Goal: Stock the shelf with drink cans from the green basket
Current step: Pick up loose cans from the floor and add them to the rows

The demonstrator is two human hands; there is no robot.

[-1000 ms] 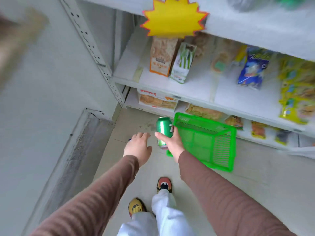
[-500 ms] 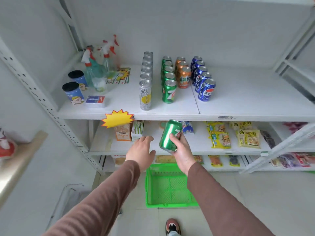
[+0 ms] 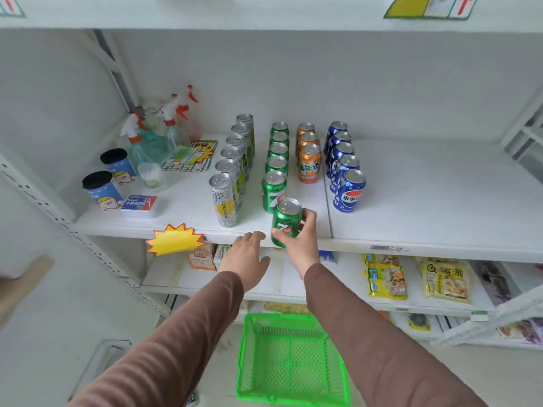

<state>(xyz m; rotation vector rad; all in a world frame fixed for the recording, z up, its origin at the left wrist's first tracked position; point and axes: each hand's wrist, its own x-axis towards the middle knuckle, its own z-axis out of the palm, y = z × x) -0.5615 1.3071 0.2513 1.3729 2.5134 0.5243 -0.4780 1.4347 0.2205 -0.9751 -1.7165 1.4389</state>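
Note:
My right hand (image 3: 302,240) grips a green 7up can (image 3: 285,221) upright at the front edge of the white shelf (image 3: 426,212), right in front of a row of green cans (image 3: 276,160). Silver cans (image 3: 232,168) line up to its left, orange cans (image 3: 308,154) and blue Pepsi cans (image 3: 343,168) to its right. My left hand (image 3: 245,259) hovers open just below the shelf lip, fingers relaxed, holding nothing. The green basket (image 3: 293,359) sits on the floor below and looks empty.
Spray bottles (image 3: 158,133), two blue cups (image 3: 102,186) and a small blue box (image 3: 138,202) stand at the shelf's left. A yellow star tag (image 3: 173,239) hangs on the shelf lip. Snack packets (image 3: 385,276) fill lower shelves. A perforated shelf post (image 3: 73,230) runs along the left.
My view rose from the floor basket to the drinks shelf. My right hand lifted the green can from beside the basket up to the shelf's front edge and stood it upright; my left hand rose alongside.

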